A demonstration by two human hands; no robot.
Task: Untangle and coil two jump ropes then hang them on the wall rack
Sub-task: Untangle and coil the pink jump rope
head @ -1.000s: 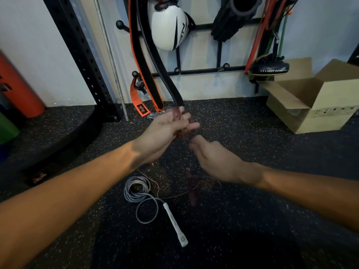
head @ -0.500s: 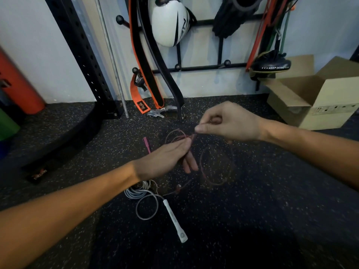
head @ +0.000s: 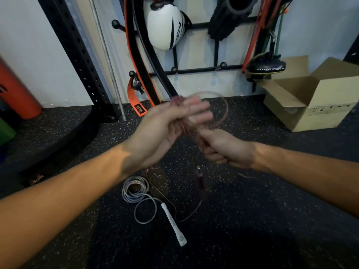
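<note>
A thin pink jump rope arcs in a blurred loop above the floor. My left hand holds several of its coils against the palm, fingers stretched out over them. Just below and to the right, my right hand grips the same rope in a fist. A dark pink handle dangles under the hands, and a loose strand trails on the floor. The white jump rope lies coiled on the floor below my left wrist, its white handle pointing toward me. The black wall rack hangs behind.
On the rack hang an orange and black belt, a white glove, a black roller and resistance bands. An open cardboard box sits at the right. A black perforated upright and an orange cylinder stand at the left.
My right hand swung from up by the wall back down beside my left hand, laying another pink loop. My left hand rose and now holds more coils.
</note>
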